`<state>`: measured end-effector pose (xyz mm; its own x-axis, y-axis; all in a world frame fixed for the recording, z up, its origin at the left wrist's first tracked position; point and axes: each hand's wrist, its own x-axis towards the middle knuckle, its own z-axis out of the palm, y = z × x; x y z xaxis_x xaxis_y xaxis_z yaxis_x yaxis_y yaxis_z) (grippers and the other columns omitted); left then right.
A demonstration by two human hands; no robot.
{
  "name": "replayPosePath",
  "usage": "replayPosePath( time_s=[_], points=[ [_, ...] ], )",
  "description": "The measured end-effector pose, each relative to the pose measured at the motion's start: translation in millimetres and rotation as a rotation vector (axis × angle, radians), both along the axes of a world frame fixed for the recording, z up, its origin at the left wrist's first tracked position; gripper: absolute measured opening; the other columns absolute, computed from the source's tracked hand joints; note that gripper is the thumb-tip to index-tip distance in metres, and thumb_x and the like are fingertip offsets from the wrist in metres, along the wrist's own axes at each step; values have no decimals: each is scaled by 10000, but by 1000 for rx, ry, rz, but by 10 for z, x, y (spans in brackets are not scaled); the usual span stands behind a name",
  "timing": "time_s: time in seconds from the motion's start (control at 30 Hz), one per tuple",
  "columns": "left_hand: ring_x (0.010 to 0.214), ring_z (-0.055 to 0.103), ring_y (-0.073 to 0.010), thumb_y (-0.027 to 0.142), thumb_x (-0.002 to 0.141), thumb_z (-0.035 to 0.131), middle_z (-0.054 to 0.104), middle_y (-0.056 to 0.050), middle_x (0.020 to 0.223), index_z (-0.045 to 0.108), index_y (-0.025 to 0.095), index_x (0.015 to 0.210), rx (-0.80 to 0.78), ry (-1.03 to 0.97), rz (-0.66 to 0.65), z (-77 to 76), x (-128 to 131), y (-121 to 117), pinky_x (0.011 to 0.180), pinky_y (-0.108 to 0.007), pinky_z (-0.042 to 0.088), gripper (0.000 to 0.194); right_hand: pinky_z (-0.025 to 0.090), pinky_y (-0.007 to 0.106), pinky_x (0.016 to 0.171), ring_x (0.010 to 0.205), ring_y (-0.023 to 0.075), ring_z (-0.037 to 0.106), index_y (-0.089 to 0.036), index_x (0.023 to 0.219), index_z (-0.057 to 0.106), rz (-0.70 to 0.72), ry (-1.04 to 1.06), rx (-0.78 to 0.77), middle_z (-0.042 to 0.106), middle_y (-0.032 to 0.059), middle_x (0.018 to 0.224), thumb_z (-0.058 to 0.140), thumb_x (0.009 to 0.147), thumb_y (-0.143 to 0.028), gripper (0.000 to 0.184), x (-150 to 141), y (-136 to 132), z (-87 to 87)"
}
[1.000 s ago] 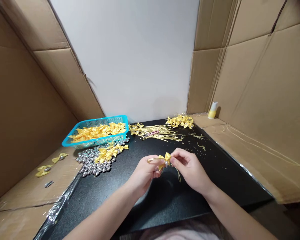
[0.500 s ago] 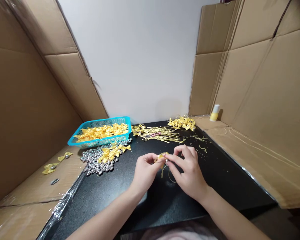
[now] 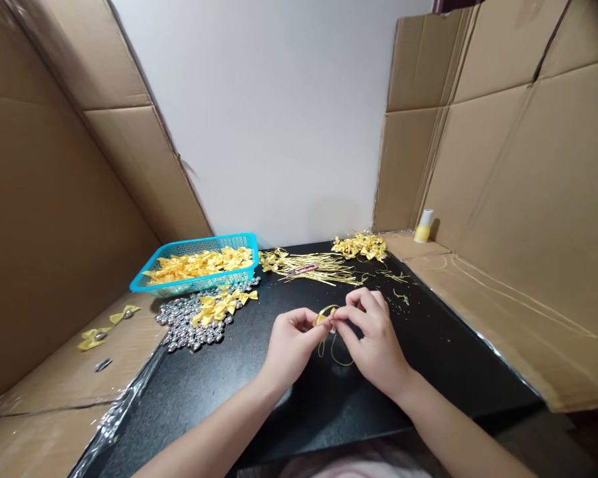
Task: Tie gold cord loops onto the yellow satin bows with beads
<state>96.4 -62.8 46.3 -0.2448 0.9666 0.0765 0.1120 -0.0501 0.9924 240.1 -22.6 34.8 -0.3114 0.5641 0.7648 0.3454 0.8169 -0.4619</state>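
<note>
Between thumb and fingers, my left hand [image 3: 295,342] pinches a yellow ribbon bow [image 3: 321,320], mostly covered by the fingertips. My right hand [image 3: 376,338] is closed against it, thumb and index fingertip meeting on the thin yellow cord [image 3: 335,355]. The cord arcs over the bow and hangs in loops below the fingers. A small pale, shiny spot shows at the right fingertips; I cannot make out what it is. Both hands are held above the black tabletop [image 3: 229,392], fingertips almost touching.
A blue basket [image 3: 194,287] of yellow bows stands at the back left. Silver beads [image 3: 189,328] and loose bows lie before it. Behind my hands are gold strips [image 3: 323,261], a pink-handled cutter [image 3: 303,269] and finished-looking bows [image 3: 361,245]. A thread spool [image 3: 423,227] stands on the right cardboard.
My right fingertips have closed together beside the bow, and the cord now arches above it. The bow is more hidden. The whole view has shifted slightly.
</note>
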Motion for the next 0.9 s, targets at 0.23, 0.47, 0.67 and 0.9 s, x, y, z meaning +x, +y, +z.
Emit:
replayPosePath(
  time_s=[0.23, 0.47, 0.67, 0.9],
  points=[
    [530, 470, -109, 343, 621, 725, 580, 8, 539, 616, 147, 556, 10, 3, 48, -30, -94, 86, 540, -218, 330, 233, 421, 328, 797, 892, 169, 465, -239, 794, 610, 291, 429, -199, 427, 23, 880, 556, 916, -273, 137, 84, 14, 16],
    [504, 470, -106, 315, 628, 693, 605, -3, 537, 586, 163, 494, -53, -5, 90, -52, -199, 182, 518, -224, 319, 229, 456, 234, 532, 589, 102, 580, -249, 872, 603, 500, 601, -431, 684, 3, 851, 553, 929, -251, 77, 209, 40, 104],
    [490, 466, -102, 318, 615, 702, 609, -2, 528, 618, 162, 508, -68, -13, 92, -21, -208, 192, 501, -225, 313, 206, 587, 197, 587, 647, 111, 684, -225, 831, 685, 518, 703, -687, 700, -5, 732, 735, 790, -288, 91, 329, 69, 295],
    [503, 490, -114, 292, 618, 675, 620, -8, 523, 595, 174, 472, -131, 7, 56, -3, -215, 198, 502, -231, 315, 205, 586, 130, 568, 640, 77, 677, -292, 768, 734, 539, 836, -713, 698, -45, 735, 847, 628, -302, 180, 665, 348, 594]
  ],
)
